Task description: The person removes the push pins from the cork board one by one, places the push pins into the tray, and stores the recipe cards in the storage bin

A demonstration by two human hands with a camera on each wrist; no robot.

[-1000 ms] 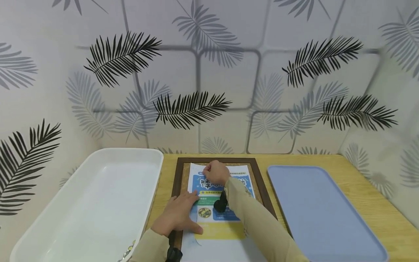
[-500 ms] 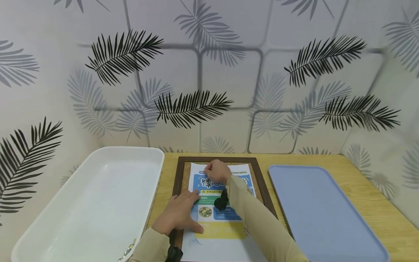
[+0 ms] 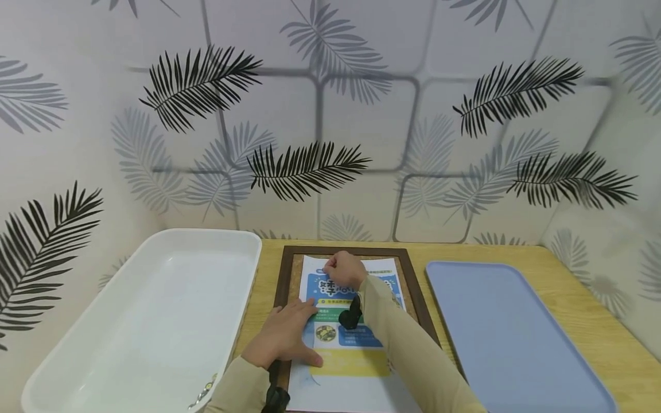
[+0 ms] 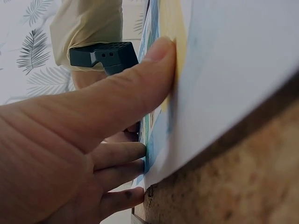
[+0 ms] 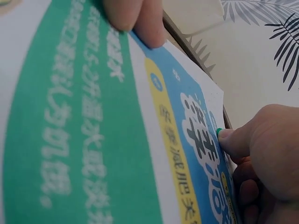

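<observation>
A printed paper poster (image 3: 351,362) with blue, green and yellow sections lies on a cork board (image 3: 296,281) that has a dark brown frame (image 3: 343,250). My left hand (image 3: 287,337) rests spread along the poster's left side, thumb and fingertips pressing the paper near its edge. Up by the poster's top heading is my right hand (image 3: 346,269), its fingers curled. In the right wrist view, the thumb of that hand presses a small green push pin (image 5: 219,131) at the paper's upper part; most of the pin is hidden behind the thumb.
On the left stands a deep white tub (image 3: 150,310), with a small shiny, yellow-dotted item (image 3: 203,393) by its near right corner. A flat blue tray (image 3: 511,327) lies to the right. The wooden table (image 3: 573,298) backs onto a leaf-patterned wall (image 3: 361,126).
Both hands keep nearly the same places on the poster. The head view has shifted slightly, so the whole scene sits a little farther right.
</observation>
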